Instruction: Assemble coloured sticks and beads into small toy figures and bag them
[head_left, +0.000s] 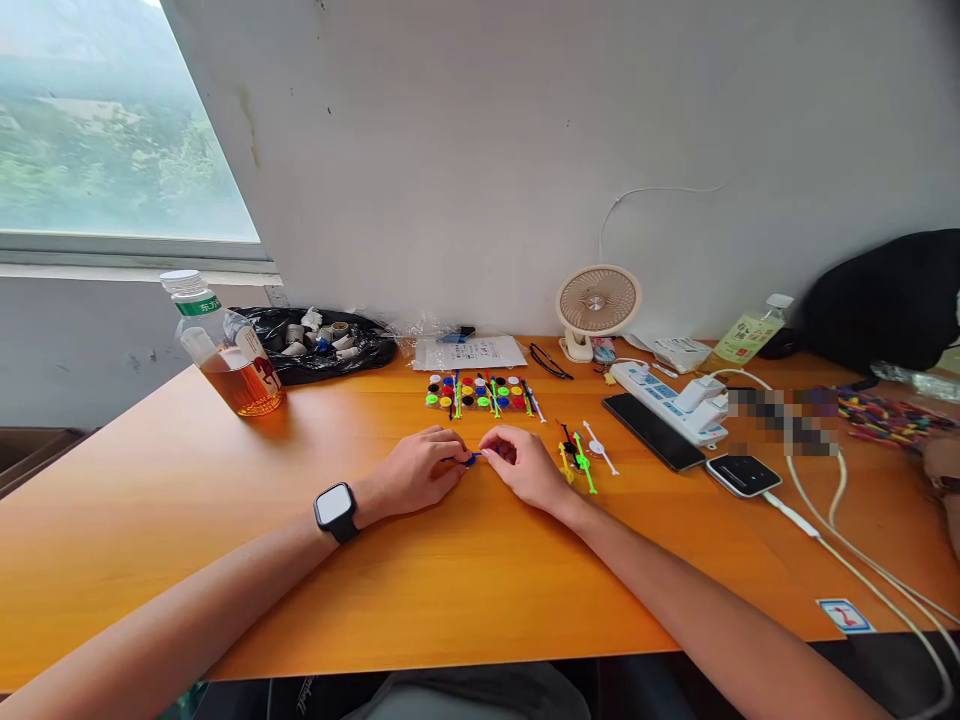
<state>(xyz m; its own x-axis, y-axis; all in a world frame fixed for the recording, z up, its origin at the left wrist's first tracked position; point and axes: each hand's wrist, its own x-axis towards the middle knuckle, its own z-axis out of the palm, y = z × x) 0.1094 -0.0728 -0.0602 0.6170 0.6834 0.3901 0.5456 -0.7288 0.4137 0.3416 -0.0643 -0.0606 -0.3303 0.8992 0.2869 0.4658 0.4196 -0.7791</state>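
Observation:
Between my two hands, just above the table [360,610], is a small blue plastic piece [471,460] with a round part and a thin stick. My left hand [415,470] pinches its left side, fingers closed. On the stick's right end, the thumb and fingertips of my right hand [527,468] are pressed together. My fingers cover much of the piece. Beyond my hands lie rows of coloured round discs [467,401] with thin coloured sticks [494,398] among them. To the right of my right hand rest several arrow-shaped sticks with round middles, among them a green one [583,462] and a white one [597,447].
A tea bottle [251,375] and a black bag of scraps [330,365] stand at the left. Behind are paper [470,353], glasses [551,362] and a fan [598,303]. Right: phone [652,432], power strip [671,400], cables, coloured sticks [892,415], another person's hand [941,462].

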